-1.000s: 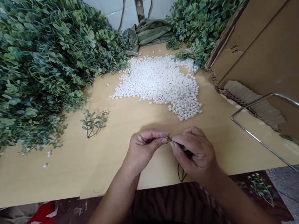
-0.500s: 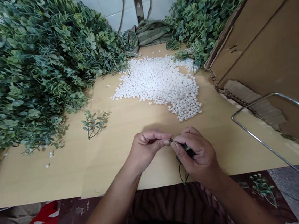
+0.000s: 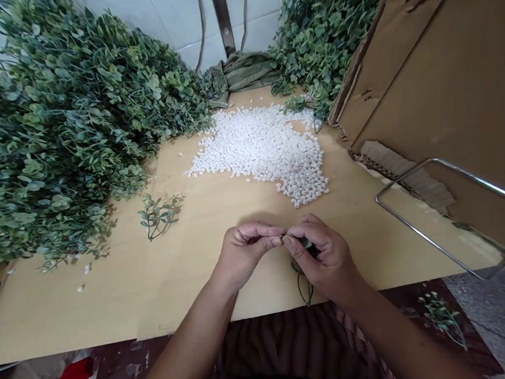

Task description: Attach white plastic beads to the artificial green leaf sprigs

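My right hand [image 3: 326, 258] is closed around a green artificial leaf sprig [image 3: 311, 248], its looped stem hanging below the fingers. Thumb and forefinger pinch near one end of it. My left hand [image 3: 240, 259] is also closed, its thumb and forefinger meeting the right fingertips. Whatever lies between the left fingertips is too small to make out. Just beyond the hands spreads a pile of small white bead-like pieces [image 3: 260, 146]. A loose leaf sprig [image 3: 158, 214] lies on the tabletop to the left.
Bushy artificial greenery [image 3: 72, 126] covers the left side, with more greenery [image 3: 323, 36] at the back. A cardboard box [image 3: 455, 95] and a bent metal wire frame [image 3: 429, 235] stand right. A crumpled green cloth [image 3: 249, 71] lies by the wall. Another sprig [image 3: 442, 318] rests below the tabletop's right edge.
The view has shifted slightly, moving the scene a little left and down. Both hands keep their fingertips together, and the sprig stays in my right hand.
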### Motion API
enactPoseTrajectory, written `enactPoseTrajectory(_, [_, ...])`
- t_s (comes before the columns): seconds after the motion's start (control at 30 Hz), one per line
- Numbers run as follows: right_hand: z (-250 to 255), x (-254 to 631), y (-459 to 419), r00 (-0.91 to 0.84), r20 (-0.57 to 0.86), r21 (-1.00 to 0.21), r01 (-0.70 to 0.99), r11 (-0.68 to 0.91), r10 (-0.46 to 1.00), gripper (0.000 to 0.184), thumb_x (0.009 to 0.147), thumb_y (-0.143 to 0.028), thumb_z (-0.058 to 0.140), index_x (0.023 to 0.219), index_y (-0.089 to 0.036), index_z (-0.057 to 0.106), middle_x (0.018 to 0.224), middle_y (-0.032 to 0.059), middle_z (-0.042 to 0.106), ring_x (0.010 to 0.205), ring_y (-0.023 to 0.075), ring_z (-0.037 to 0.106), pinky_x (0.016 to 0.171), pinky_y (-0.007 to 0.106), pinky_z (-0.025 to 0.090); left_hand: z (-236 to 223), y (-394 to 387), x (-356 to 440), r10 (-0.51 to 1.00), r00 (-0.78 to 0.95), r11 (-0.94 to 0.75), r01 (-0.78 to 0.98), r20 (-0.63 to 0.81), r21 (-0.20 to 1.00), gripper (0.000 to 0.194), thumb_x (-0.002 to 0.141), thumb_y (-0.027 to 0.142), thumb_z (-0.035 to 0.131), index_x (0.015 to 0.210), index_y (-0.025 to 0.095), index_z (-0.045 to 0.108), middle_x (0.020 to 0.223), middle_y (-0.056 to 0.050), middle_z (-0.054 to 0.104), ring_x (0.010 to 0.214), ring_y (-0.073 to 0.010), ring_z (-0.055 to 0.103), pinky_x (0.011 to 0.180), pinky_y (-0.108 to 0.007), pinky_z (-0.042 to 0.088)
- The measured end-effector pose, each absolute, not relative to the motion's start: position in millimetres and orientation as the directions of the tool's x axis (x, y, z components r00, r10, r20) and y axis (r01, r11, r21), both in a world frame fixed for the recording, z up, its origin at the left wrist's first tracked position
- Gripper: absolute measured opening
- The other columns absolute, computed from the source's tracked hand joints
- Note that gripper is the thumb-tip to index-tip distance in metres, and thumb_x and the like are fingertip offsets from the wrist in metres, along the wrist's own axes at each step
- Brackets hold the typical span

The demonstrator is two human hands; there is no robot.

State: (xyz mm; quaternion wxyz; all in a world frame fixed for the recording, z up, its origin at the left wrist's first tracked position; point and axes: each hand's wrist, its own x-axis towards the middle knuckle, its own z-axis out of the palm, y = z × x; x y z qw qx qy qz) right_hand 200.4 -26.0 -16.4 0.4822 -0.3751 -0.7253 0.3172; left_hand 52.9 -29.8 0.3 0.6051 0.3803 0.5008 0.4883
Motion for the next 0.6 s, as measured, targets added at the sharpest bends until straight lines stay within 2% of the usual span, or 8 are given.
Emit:
enactPoseTrajectory(0.2, [-15.1, 203.9, -26.9, -0.27, 0.444, -0.852, 0.17, 0.496, 0.855, 0.015, 0.086, -0.014, 0.052, 0.074, -0.018, 0.061, 0.06, -0.0021, 0.049, 0.06, 0.0119, 0.048, 0.057, 0.023, 0.04, -1.0, -30.1, 51.1, 0.971, 0.066, 0.238, -0.213, -0.229, 0.948, 0.017, 0.052, 0.029, 0.083, 0.064, 0.019, 0.075, 0.066, -0.002, 0.069, 0.064, -0.0113, 0.061, 0.068, -0.025, 0.051])
enactPoseTrajectory(0.37, [-15.7, 205.0, -30.0, -0.236, 0.386, -0.882, 0.191, 0.431, 0.892, 0.013, 0.087, -0.018, 0.052, 0.078, -0.018, 0.061, 0.066, -0.0008, 0.051, 0.063, 0.0117, 0.051, 0.059, 0.023, 0.042, 0.2, -32.3, 53.4, 0.979, 0.05, 0.206, -0.249, -0.2, 0.946, 0.015, 0.056, 0.027, 0.081, 0.069, 0.021, 0.076, 0.066, 0.0, 0.069, 0.06, -0.008, 0.058, 0.065, -0.021, 0.049])
enactPoseTrajectory(0.6, [-16.8, 205.1, -28.3, -0.245, 0.386, -0.87, 0.225, 0.439, 0.889, 0.016, 0.086, -0.02, 0.051, 0.074, -0.018, 0.06, 0.064, -0.001, 0.051, 0.06, 0.0117, 0.051, 0.057, 0.023, 0.042, -1.5, -34.4, 57.1, 0.979, 0.007, 0.199, -0.244, -0.204, 0.949, 0.014, 0.055, 0.027, 0.081, 0.062, 0.017, 0.073, 0.059, 0.0, 0.066, 0.056, -0.0087, 0.056, 0.06, -0.022, 0.049])
